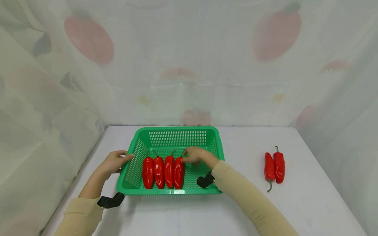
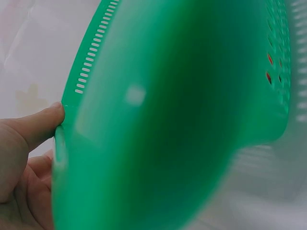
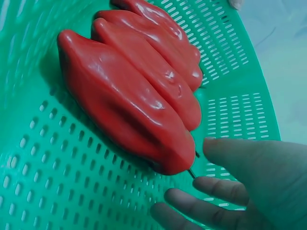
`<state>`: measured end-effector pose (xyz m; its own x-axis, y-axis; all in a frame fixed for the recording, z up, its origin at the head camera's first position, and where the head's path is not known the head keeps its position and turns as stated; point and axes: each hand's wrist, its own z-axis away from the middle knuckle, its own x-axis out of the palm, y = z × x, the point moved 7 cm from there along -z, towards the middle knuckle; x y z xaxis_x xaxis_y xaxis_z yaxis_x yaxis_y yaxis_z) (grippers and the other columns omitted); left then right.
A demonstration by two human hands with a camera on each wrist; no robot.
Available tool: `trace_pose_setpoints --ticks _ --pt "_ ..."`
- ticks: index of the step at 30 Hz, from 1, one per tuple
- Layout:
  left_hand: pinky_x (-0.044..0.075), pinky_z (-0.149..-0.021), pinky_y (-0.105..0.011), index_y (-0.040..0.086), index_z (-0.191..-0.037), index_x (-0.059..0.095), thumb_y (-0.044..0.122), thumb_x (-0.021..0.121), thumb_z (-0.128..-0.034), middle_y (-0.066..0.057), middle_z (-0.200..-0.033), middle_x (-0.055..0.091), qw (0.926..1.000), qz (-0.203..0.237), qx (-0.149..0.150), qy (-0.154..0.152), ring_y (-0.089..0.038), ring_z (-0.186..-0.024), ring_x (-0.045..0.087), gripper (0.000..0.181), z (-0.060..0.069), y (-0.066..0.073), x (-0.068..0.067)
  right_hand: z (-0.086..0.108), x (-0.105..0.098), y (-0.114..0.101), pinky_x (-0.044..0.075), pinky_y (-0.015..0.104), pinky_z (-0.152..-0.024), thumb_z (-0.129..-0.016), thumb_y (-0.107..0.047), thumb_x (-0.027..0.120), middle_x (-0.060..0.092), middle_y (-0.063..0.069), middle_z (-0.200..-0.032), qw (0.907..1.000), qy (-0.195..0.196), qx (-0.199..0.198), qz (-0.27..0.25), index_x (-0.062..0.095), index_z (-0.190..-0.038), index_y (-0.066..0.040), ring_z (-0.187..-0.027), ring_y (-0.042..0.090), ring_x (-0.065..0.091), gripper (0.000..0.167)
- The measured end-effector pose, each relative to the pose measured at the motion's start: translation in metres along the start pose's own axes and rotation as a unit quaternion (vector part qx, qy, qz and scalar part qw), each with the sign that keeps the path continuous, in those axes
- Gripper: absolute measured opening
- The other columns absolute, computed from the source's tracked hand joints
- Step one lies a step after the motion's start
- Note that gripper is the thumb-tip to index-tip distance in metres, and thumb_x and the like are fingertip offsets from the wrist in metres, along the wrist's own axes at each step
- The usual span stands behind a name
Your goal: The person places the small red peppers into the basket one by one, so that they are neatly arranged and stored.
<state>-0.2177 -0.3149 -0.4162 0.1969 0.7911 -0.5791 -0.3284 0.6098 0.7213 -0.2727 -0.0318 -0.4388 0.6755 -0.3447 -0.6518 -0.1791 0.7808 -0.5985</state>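
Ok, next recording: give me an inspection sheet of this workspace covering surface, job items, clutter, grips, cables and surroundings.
Surface: white table.
Job items: green basket holding four red peppers side by side; two loose peppers on the table to its right, stems pointing opposite ways.
Clutter: nothing seen.
Left grip: holds the basket's left rim.
Right grip: thumb and fingers apart at the stem end of the basket's rightmost pepper; stem contact unclear.
Cables: nothing seen.
Surroundings: pale cloth with red fruit-like prints behind the table.
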Motion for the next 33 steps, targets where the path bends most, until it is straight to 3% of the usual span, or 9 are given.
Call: trace_pose_setpoints --ticks 6,13,28,33 --pt "0.054 -0.075 -0.043 -0.006 -0.124 0.044 0.040 0.052 -0.0923 -0.014 -0.098 0.063 1.0000 0.001 0.001 -0.002 -0.016 -0.078 0.063 0.057 0.001 0.001 0.000 0.003 -0.010 -0.003 0.052 0.030 -0.062 -0.091 -0.028 0.055 0.060 0.006 -0.097 0.9967 0.040 -0.050 0.049 0.054 -0.122 -0.006 -0.077 0.026 0.063 0.038" --pt "0.054 -0.076 -0.044 -0.006 -0.124 0.043 0.041 0.053 -0.0919 -0.014 -0.099 0.062 1.0000 0.002 0.000 -0.005 -0.016 -0.078 0.063 0.059 0.001 0.001 0.000 0.012 -0.022 -0.012 0.047 0.028 -0.070 -0.089 -0.026 0.058 0.064 0.003 -0.090 0.9850 0.103 -0.107 0.088 0.058 -0.112 -0.008 -0.079 0.012 0.058 0.029" --pt "0.054 -0.076 -0.044 -0.006 -0.123 0.044 0.042 0.053 -0.0917 -0.014 -0.099 0.062 1.0000 0.000 -0.001 -0.004 -0.016 -0.078 0.063 0.058 0.000 0.000 0.001 0.032 -0.038 -0.011 0.048 0.027 -0.069 -0.089 -0.028 0.060 0.066 0.002 -0.092 0.9751 0.156 -0.139 0.073 0.056 -0.114 -0.010 -0.081 0.013 0.061 0.031" --pt "0.053 -0.076 -0.045 -0.007 -0.124 0.043 0.042 0.052 -0.0918 -0.015 -0.100 0.062 1.0000 -0.002 -0.001 -0.003 -0.016 -0.078 0.063 0.060 0.000 0.000 0.001 0.038 -0.045 -0.008 0.048 0.024 -0.063 -0.088 -0.027 0.061 0.067 0.001 -0.091 0.9693 0.181 -0.154 0.062 0.055 -0.115 -0.011 -0.072 0.008 0.059 0.032"
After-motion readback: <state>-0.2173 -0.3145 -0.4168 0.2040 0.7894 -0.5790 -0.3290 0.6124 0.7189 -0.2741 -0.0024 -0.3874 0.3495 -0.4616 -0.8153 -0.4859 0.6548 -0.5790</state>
